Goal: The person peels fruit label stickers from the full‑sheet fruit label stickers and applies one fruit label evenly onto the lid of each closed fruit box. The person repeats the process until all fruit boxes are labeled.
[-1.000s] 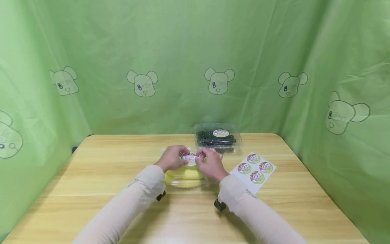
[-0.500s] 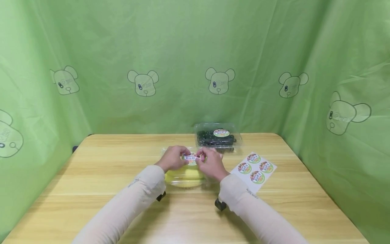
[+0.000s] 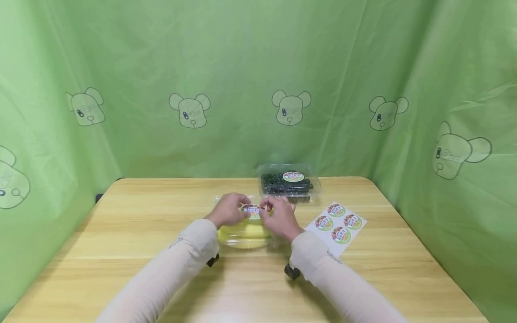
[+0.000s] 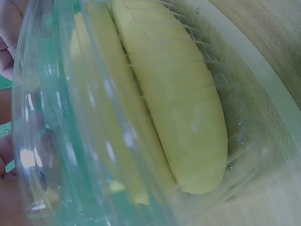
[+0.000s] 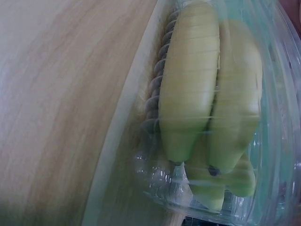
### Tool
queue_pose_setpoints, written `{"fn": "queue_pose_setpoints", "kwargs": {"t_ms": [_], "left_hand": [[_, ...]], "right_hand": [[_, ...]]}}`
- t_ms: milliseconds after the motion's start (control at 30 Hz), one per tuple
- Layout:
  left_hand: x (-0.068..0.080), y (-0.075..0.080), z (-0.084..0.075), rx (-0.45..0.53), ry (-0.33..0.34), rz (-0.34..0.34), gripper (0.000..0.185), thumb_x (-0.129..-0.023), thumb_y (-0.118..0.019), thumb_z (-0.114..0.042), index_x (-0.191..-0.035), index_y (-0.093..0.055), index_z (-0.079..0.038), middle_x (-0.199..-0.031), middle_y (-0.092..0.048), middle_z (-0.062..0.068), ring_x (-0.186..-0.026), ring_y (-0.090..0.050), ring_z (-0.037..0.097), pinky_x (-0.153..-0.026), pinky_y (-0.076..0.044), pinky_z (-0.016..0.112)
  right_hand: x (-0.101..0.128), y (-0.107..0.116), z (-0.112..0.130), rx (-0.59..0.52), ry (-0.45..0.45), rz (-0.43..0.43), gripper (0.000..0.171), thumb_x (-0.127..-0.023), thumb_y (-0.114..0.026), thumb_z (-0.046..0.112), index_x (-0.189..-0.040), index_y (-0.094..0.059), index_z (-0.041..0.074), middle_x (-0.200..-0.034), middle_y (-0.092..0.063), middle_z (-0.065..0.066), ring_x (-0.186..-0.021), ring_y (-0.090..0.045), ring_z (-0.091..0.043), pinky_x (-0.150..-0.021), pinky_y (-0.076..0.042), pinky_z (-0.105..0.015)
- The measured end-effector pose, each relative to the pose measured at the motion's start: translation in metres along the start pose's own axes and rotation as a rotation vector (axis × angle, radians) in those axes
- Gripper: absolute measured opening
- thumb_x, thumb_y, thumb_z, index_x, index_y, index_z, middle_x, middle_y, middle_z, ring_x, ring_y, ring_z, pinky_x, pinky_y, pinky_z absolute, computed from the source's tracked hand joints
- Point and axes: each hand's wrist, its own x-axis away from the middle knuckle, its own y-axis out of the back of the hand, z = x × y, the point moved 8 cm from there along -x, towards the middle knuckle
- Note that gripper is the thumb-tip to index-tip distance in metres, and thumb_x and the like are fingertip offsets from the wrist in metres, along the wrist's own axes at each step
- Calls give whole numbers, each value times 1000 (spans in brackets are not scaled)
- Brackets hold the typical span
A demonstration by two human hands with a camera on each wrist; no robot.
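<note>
Centre of the head view: left hand [image 3: 228, 210] and right hand [image 3: 279, 217] each pinch an edge of a round sticker [image 3: 253, 210] over the clear banana box [image 3: 246, 237] on the worktop [image 3: 121, 251]. Sticker print unreadable. Sticker sheet [image 3: 338, 222] lies right; a labelled dark-fruit box [image 3: 287, 180] stands behind.
</note>
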Motion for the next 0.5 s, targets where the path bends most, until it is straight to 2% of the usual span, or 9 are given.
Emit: {"fn": "queue_pose_setpoints", "kwargs": {"t_ms": [167,500], "left_hand": [[-1,0,-2,-3,-13,-5,36,-84,-74,-11,-117,-65,-4,-116,-65,12,-108,-59,29,-93,-51,44],[0,0,-2,-31,-46,-24,33,-82,-75,-9,-113,-67,-5,-109,-67,10,-104,-59,28,-93,-50,43]], "right_hand": [[-1,2,1,21,9,0,11,-84,-71,15,-95,-69,14,-78,-55,5,-85,-45,-18,-85,-30,-46],[-1,-2,-3,47,3,5,7,-84,-70,15,-90,-72,17,-83,-61,6,-87,-47,-16,-85,-30,-42]]}}
